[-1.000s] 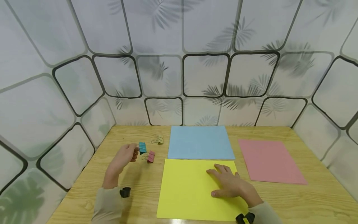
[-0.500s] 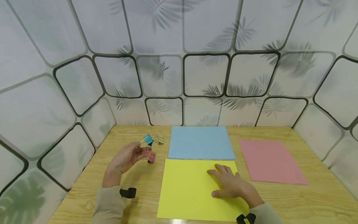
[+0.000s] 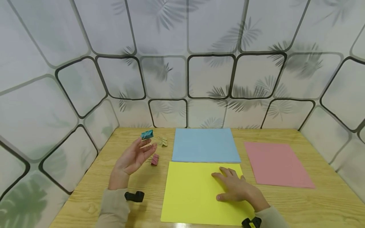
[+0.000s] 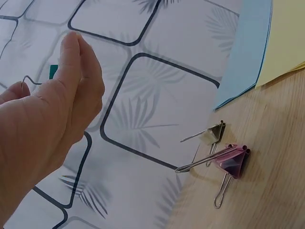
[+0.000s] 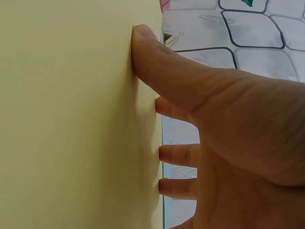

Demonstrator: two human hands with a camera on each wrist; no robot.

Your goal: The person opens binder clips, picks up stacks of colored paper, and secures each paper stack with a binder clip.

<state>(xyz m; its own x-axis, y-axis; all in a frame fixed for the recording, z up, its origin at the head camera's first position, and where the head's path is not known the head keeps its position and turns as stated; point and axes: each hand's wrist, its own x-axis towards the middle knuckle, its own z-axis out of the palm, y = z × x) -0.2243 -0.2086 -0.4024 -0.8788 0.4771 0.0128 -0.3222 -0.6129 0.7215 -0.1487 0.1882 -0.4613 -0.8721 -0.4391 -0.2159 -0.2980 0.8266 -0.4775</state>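
Observation:
My left hand (image 3: 132, 160) is raised over the left of the table, palm turned up, and pinches a teal binder clip (image 3: 147, 135) by a wire handle. In the left wrist view the fingers hide most of that clip; a teal corner (image 4: 53, 71) shows behind them. Below the hand, a pink binder clip (image 3: 155, 160) and a pale yellow binder clip (image 3: 163, 142) lie on the wood. My right hand (image 3: 233, 186) rests its spread fingertips and thumb on the yellow paper (image 3: 191, 193); the right wrist view has the thumb (image 5: 152, 52) touching the sheet.
Blue paper (image 3: 205, 145) lies behind the yellow sheet, by the table's back edge. Pink paper (image 3: 278, 163) lies to the right, slightly turned. A patterned curtain (image 3: 209, 76) surrounds the wooden table (image 3: 328, 205) at the back and sides.
My left hand has lifted the teal binder clip and turned from knuckles up to palm up, its other fingers uncurling. My right hand stays in place on the yellow paper.

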